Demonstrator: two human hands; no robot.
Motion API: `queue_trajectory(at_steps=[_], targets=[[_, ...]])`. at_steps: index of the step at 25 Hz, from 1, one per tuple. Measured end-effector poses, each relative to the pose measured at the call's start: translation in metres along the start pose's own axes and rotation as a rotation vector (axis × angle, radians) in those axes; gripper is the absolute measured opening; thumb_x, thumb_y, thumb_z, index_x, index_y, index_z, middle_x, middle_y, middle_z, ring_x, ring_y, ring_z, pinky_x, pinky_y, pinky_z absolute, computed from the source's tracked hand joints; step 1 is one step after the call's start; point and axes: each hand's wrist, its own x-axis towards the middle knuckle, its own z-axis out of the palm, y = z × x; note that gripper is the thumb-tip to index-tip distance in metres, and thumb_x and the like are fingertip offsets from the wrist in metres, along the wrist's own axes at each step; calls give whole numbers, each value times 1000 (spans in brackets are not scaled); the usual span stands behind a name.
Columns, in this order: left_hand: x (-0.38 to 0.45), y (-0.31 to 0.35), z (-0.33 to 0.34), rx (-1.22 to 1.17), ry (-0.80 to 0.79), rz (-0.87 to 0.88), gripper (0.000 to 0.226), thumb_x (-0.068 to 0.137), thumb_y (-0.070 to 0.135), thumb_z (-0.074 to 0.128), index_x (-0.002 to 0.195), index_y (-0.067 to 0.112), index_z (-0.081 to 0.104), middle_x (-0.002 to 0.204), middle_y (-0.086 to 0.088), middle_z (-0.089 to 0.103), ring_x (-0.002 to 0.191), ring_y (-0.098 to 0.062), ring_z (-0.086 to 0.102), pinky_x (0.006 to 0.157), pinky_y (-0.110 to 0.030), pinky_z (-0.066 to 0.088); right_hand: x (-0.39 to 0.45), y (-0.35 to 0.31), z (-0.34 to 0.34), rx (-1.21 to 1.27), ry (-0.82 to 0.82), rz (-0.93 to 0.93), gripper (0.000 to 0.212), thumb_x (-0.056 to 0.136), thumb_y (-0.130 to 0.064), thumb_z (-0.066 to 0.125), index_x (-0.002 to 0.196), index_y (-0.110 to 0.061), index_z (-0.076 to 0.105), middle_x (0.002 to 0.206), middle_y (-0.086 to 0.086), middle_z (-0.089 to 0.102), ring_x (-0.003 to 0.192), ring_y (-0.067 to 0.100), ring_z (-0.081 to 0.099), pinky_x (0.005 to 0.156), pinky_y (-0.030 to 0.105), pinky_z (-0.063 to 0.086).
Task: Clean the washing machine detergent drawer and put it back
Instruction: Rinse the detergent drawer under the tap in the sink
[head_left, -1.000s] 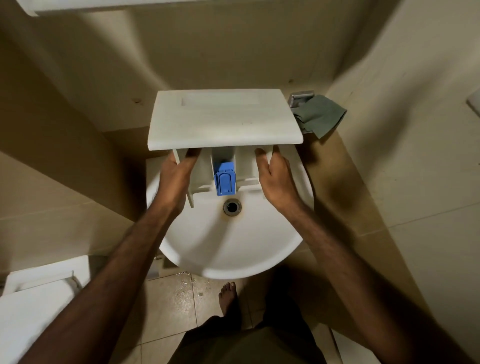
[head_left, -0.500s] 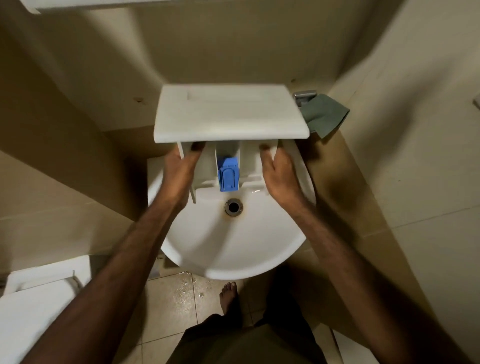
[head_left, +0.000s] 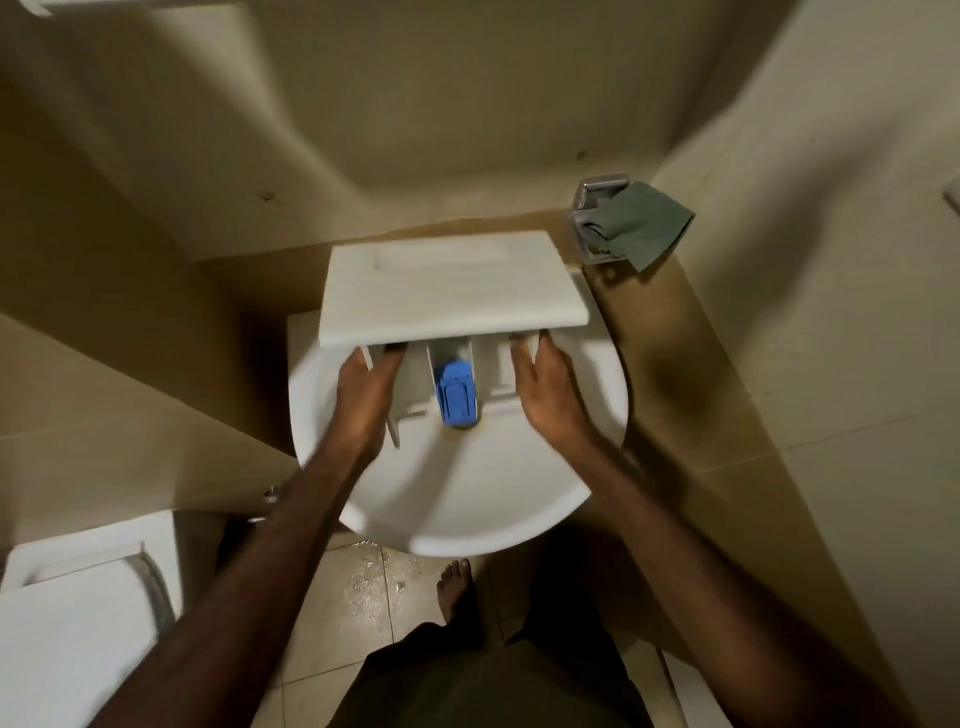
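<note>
Beige tiled walls close in a small bathroom, with a white basin (head_left: 467, 499) fixed against the far wall and damp floor tiles (head_left: 363, 587) below it. Over the basin a person holds the white detergent drawer (head_left: 452, 283), its broad front panel facing up and its compartments hanging down toward the drain. A blue insert (head_left: 457, 397) sits in the middle compartment, straight over the drain hole. The left hand (head_left: 363, 402) grips the drawer's left side wall, thumb outside and fingers curled in under the panel. The right hand (head_left: 545, 395) clasps the right side the same way, fingertips tucked beneath the panel's edge. The whole drawer is blurred, and no brand, label or writing can be read on it or on the insert. On the right, just past the panel's corner, a green cloth (head_left: 641, 221) hangs from a chrome wall holder (head_left: 597, 200). A white toilet lid (head_left: 67, 623) shows at lower left, and a bare foot (head_left: 454, 582) stands beneath the basin.
</note>
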Motion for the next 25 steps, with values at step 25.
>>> queue_trajectory(at_steps=[25], targets=[[-6,0,-1,57,-26,18,16,95,34,69,111,33,70,116,8,75,106,-5,71,100,-42,56,-6,2,8,35,22,18,35,112,-26,46,135,-3,58,115,16,73,108,31,68,93,36,50]])
